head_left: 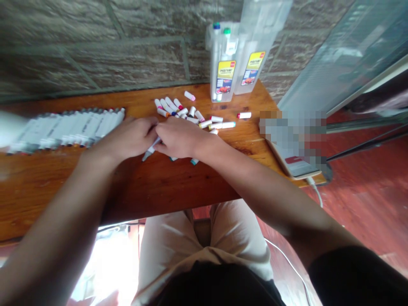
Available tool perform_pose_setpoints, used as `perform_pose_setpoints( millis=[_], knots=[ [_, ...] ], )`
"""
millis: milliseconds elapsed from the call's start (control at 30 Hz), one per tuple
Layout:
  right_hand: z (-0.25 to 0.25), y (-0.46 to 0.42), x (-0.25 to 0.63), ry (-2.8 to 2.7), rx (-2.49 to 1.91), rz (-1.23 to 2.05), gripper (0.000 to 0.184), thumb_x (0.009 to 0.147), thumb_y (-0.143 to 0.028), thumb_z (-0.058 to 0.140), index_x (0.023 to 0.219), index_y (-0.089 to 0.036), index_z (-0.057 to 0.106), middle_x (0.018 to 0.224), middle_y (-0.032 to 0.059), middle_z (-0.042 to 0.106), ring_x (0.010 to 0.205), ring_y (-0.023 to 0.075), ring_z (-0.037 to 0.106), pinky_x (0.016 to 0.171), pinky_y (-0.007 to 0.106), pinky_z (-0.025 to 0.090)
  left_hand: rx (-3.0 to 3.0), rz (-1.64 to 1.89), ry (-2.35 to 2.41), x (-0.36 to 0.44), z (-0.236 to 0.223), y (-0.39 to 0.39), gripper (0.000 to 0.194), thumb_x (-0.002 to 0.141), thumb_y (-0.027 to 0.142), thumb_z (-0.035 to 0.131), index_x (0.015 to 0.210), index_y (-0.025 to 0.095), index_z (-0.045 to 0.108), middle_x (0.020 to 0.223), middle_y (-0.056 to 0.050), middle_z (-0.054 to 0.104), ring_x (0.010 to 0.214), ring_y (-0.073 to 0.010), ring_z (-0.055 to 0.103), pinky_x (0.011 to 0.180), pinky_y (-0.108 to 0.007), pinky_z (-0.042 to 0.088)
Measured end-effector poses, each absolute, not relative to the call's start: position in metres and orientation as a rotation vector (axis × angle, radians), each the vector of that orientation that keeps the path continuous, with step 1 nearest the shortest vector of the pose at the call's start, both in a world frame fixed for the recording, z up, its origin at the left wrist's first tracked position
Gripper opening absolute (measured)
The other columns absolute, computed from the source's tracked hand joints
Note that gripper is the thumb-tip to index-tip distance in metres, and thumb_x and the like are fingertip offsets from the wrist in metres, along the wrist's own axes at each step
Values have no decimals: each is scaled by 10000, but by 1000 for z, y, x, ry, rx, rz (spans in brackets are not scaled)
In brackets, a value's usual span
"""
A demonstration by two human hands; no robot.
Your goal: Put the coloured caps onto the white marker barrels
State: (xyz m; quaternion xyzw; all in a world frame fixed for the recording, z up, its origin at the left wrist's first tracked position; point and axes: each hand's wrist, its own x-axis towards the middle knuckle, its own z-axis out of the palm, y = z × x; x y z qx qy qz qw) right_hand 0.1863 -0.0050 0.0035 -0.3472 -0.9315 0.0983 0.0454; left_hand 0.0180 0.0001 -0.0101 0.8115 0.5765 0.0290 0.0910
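Observation:
My left hand (137,135) and my right hand (178,137) meet over the wooden table, both closed on one marker (151,149). Its pale body slants out below my fingers toward the lower left, while the upper part is hidden between the hands. Beyond my right hand lies a loose pile of white caps (170,104) with coloured ends. A cap with a teal end (194,161) peeks out under my right wrist. Left of my left hand, a long row of white markers (76,127) lies side by side.
Two clear plastic marker cases (222,63) stand upright against the stone wall (149,63), the left one holding a few pens. On the table's right end rests a tablet or phone (295,148) with a white cable (314,187). A red-ended cap (244,115) lies apart.

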Motion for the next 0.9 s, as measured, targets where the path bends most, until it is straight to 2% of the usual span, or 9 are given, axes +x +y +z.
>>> perform_pose_setpoints(
  millis=[167, 667, 833, 900],
  knots=[
    [1, -4, 186, -2841, -1065, 282, 309, 994, -286, 511, 1084, -79, 722, 1085, 145, 744, 1057, 257, 697, 894, 342, 514, 2444, -19, 1710, 19, -8, 0, 361, 926, 293, 353, 1010, 150, 673, 1061, -166, 757, 1018, -343, 719, 873, -406, 520],
    [1, -6, 186, -2831, -1040, 251, 262, 981, -255, 528, 988, -65, 708, 1076, 167, 741, 1112, 301, 703, 914, 395, 542, 2483, -23, 1719, 16, -11, 2, 393, 877, 331, 335, 990, 161, 671, 990, -148, 751, 967, -324, 720, 840, -394, 529],
    [6, -9, 186, -2867, -1056, 308, 279, 1001, -245, 521, 1078, -45, 700, 1204, 157, 724, 1236, 291, 643, 1021, 390, 514, 2431, -55, 1758, 14, -12, 1, 451, 897, 359, 345, 1106, 151, 687, 1073, -80, 739, 1055, -285, 699, 931, -381, 515],
    [8, -9, 186, -2880, -1036, 301, 302, 1006, -221, 510, 1113, -6, 694, 1271, 178, 700, 1288, 314, 612, 1059, 401, 487, 2418, -51, 1777, 10, -14, 2, 509, 907, 396, 326, 1174, 142, 677, 1142, -31, 712, 1149, -298, 659, 1002, -434, 470]
  ],
)
